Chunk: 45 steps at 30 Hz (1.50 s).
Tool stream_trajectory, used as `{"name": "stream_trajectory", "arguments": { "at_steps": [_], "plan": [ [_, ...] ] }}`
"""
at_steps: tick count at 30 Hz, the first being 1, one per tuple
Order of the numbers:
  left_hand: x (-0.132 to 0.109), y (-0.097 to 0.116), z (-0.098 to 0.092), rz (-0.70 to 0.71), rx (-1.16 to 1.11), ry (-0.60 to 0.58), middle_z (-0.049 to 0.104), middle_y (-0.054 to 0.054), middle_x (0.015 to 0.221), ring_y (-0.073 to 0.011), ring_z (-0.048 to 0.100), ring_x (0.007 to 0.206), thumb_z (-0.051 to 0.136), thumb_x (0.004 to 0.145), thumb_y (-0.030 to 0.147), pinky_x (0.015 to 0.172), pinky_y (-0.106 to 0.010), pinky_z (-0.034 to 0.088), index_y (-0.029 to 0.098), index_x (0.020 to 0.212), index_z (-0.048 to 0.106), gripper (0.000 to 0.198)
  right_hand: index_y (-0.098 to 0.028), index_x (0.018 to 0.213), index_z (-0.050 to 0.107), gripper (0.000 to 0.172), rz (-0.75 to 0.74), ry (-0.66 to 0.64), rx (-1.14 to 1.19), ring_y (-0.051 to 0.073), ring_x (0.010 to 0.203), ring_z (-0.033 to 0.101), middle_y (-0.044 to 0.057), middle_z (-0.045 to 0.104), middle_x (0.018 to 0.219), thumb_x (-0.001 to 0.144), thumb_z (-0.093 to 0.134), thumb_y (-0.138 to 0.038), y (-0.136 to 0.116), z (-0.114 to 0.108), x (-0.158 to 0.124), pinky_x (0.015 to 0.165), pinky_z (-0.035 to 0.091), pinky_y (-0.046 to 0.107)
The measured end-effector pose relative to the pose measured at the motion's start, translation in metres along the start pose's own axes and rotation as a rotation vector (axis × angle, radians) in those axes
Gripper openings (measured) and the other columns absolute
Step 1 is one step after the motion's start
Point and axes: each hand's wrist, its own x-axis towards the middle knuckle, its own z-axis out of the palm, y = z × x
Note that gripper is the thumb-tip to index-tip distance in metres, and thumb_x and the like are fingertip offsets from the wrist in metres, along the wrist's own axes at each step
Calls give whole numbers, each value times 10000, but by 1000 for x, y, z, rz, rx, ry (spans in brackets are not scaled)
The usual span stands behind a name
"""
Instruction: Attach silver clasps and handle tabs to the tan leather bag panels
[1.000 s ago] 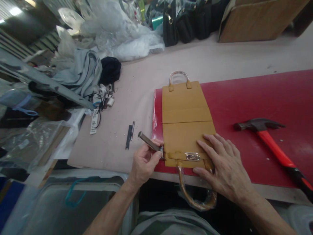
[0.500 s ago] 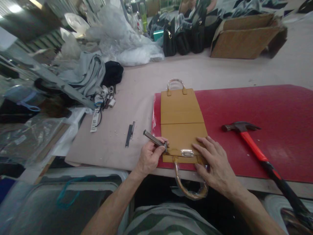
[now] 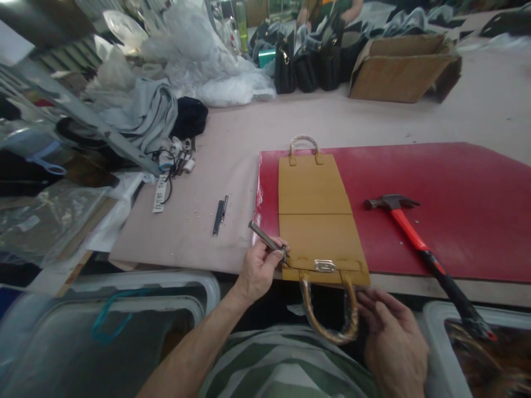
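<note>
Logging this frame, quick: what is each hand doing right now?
Left hand: closed on a metal tool, tip at the bag.
Right hand: fingers at the bag's handle; grip cannot be told.

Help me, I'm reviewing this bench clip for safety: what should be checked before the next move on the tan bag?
1. Tan bag flat on red mat: ok.
2. Left hand grips metal tool, tip at the bag's strap: ok.
3. Right hand pinning the bag: not ok; it is down by the near handle.
4. Hammer lying free on the mat: ok.
5. Tip's exact spot: cannot tell.
</note>
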Motion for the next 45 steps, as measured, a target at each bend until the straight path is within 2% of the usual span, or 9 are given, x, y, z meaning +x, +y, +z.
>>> {"name": "stream_trajectory", "arguments": {
  "at_steps": [2, 4, 6, 9, 17, 25, 31, 39, 45],
  "plan": [
    [2, -1, 0, -29, -36, 6, 709, -90, 1045, -195, 732, 939, 678, 920, 343, 839, -305, 596, 157, 1002, 631, 208, -203, 926, 721, 366, 410, -180, 193, 273, 918, 713, 103, 744, 1008, 628, 853, -369, 13, 4, -6, 853, 582, 463],
    [4, 0, 1, -36, -55, 9, 707, -86, 1030, -193, 731, 930, 697, 901, 337, 833, -300, 592, 154, 985, 630, 212, -184, 976, 757, 423, 619, -463, 277, 276, 996, 719, 140, 750, 1100, 617, 893, -360, 19, 15, -13, 857, 585, 408],
    [5, 1, 2, -28, -54, 14, 705, -82, 1016, -189, 728, 920, 705, 888, 324, 828, -294, 588, 152, 973, 630, 207, -199, 1044, 766, 459, 618, -670, 345, 281, 1087, 705, 147, 736, 1187, 642, 907, -371, 18, 32, -21, 909, 570, 396],
    [5, 3, 3, -28, -36, 20, 707, -81, 1000, -185, 728, 908, 705, 874, 312, 815, -285, 585, 148, 963, 635, 199, -204, 986, 783, 483, 482, -795, 343, 314, 1056, 720, 146, 759, 1126, 598, 933, -450, 11, 58, -23, 891, 579, 426],
    [6, 4, 5, 2, -43, 15, 729, -84, 958, -178, 715, 872, 729, 848, 308, 761, -269, 578, 145, 942, 662, 200, -179, 835, 797, 398, 372, -781, 205, 202, 652, 709, 111, 770, 800, 707, 850, -553, 4, 85, -18, 604, 569, 297],
    [0, 14, 4, 16, -115, -21, 716, -74, 1024, -188, 719, 934, 732, 887, 359, 839, -308, 583, 162, 965, 652, 226, -218, 1045, 763, 466, 334, -699, 352, 232, 876, 690, 49, 763, 975, 621, 904, -351, -10, 85, -34, 700, 603, 333],
    [-1, 15, 3, 1, -127, -6, 720, -74, 1013, -189, 726, 923, 757, 873, 401, 853, -315, 590, 156, 955, 656, 277, -202, 940, 776, 377, 319, -693, 351, 245, 903, 678, 49, 757, 951, 598, 899, -303, -11, 88, -35, 746, 587, 344],
    [-4, 20, 3, -5, -137, -10, 729, -81, 1004, -207, 736, 935, 755, 874, 401, 862, -338, 603, 158, 954, 651, 277, -189, 778, 798, 185, 382, -730, 331, 278, 1053, 658, 77, 762, 952, 658, 865, -313, 5, 82, -30, 1045, 485, 419],
    [-7, 23, 4, 29, -90, -19, 740, -84, 1004, -206, 739, 939, 743, 888, 379, 856, -320, 603, 160, 950, 667, 240, -202, 823, 809, 229, 408, -715, 358, 279, 1016, 665, 64, 764, 990, 633, 869, -314, 3, 83, -30, 999, 517, 431]
  ]
}}
